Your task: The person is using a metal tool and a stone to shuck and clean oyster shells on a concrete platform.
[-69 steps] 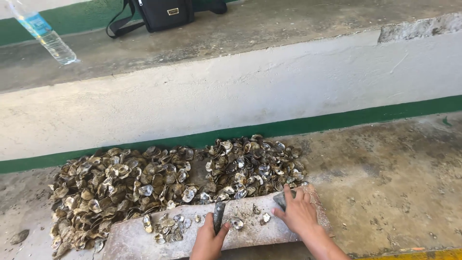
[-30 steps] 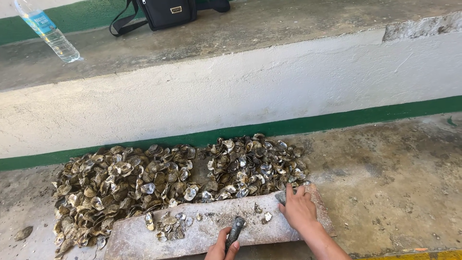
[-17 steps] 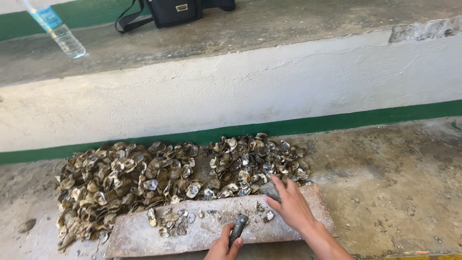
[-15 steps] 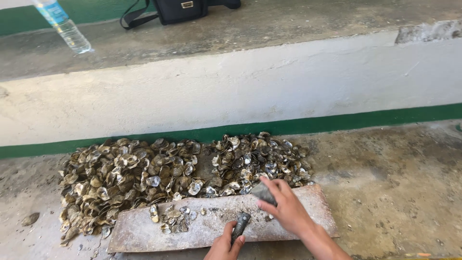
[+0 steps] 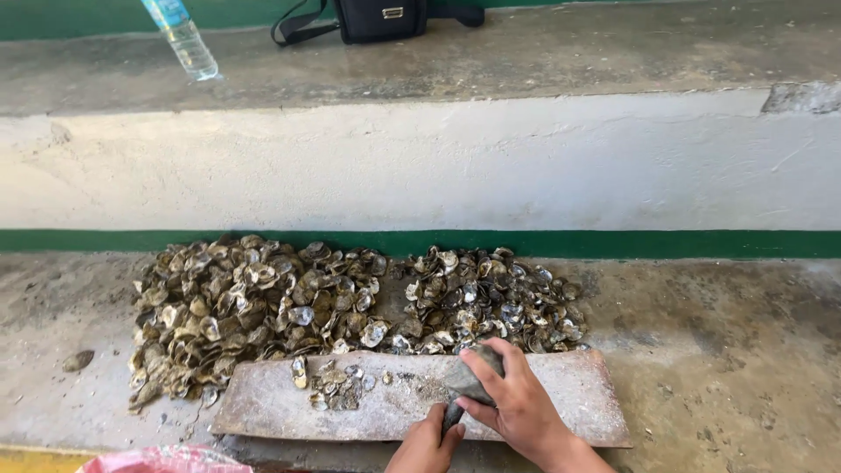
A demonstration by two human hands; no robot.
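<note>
- The right hand [image 5: 517, 405] is clamped around a grey oyster shell [image 5: 471, 372], fingers wrapped over its top and side, holding it down on a pale, dusty board [image 5: 578, 394].
- The left hand [image 5: 427, 447] sits just below and to the left of that grip, closed around a dark knife handle [image 5: 452, 414]; the tool's tip runs up to the shell and is hidden under the right-hand fingers.
- Just left of the held shell, a small cluster of loose shells [image 5: 333, 385] lies on the same board, close by but not touching either hand.
- Beyond the grip, against the board's far edge, spreads a wide pile of oyster shells [image 5: 350, 302] on the concrete floor.
- Farther away, behind the pile, rises a white step with a green stripe [image 5: 613, 243] along its foot.
- On top of that step, well apart from the hands, stand a clear plastic bottle [image 5: 182, 37] and a black bag [image 5: 381, 16].
- To the lower left of the left hand, a bit of pink plastic [image 5: 158, 459] shows at the frame's edge.
</note>
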